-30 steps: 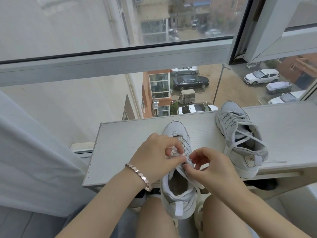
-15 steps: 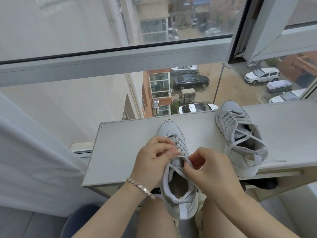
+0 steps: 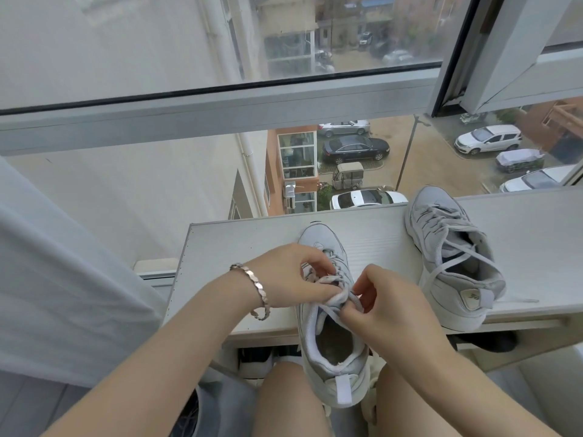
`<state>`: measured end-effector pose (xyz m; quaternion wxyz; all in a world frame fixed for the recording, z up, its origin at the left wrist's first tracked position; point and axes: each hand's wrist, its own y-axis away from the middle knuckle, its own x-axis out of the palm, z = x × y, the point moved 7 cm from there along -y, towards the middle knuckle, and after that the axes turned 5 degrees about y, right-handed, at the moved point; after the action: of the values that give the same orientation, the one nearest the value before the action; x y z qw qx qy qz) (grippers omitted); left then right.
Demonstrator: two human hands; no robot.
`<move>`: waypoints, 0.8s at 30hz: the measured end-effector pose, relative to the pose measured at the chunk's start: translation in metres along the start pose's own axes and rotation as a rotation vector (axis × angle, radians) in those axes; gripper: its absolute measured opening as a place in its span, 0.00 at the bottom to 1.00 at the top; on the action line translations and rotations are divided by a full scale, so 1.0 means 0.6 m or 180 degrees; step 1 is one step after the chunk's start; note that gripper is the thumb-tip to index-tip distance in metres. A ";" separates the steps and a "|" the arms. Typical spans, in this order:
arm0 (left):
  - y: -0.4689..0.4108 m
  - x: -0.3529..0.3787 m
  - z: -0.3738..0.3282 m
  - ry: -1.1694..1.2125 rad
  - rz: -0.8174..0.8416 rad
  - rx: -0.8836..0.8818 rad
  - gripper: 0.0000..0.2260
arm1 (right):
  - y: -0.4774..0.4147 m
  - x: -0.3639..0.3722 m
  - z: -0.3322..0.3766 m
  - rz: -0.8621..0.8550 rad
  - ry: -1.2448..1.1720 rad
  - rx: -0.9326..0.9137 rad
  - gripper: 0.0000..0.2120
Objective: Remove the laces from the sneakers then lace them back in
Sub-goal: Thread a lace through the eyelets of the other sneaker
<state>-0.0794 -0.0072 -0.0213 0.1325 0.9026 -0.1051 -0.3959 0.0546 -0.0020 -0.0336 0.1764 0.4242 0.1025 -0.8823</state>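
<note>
A pale grey sneaker point(image 3: 331, 351) lies with its toe on the white ledge point(image 3: 239, 247) and its heel over my knees. My left hand point(image 3: 293, 275) grips the tongue and the lace point(image 3: 325, 280) near the top eyelets. My right hand point(image 3: 385, 304) pinches the same lace just right of the tongue, its fingers curled round the strand. A second grey sneaker point(image 3: 454, 263) stands laced on the ledge to the right, its loose lace ends trailing over its side and onto the ledge.
The ledge runs under a large window point(image 3: 220, 99) with a street and parked cars far below. A white curtain point(image 3: 63, 279) hangs at the left. Dark objects sit beneath the ledge. A bracelet circles my left wrist.
Both hands have shifted slightly on the near sneaker's lace. My left hand has slid down from the eyelets onto the tongue, and my right hand has closed in on the lace beside it.
</note>
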 end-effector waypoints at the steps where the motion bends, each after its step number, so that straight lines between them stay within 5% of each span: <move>1: -0.002 0.000 -0.001 -0.0027 -0.0063 -0.0041 0.10 | -0.003 -0.001 0.003 0.0053 0.0063 -0.0034 0.09; 5: -0.001 0.006 0.004 -0.0047 -0.0462 -0.0032 0.05 | -0.007 -0.003 0.002 0.0097 -0.0039 0.0079 0.07; 14: 0.010 0.020 0.022 0.0322 -0.0893 0.0124 0.10 | 0.009 -0.002 -0.023 -0.0258 -0.0507 0.0245 0.10; 24: 0.002 0.019 0.021 0.1498 -0.0686 -0.0045 0.08 | -0.002 0.001 -0.013 -0.0183 -0.0082 -0.0177 0.10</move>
<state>-0.0814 -0.0137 -0.0370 0.1166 0.9749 0.0282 -0.1876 0.0596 0.0016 -0.0388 0.1639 0.4046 0.1370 -0.8892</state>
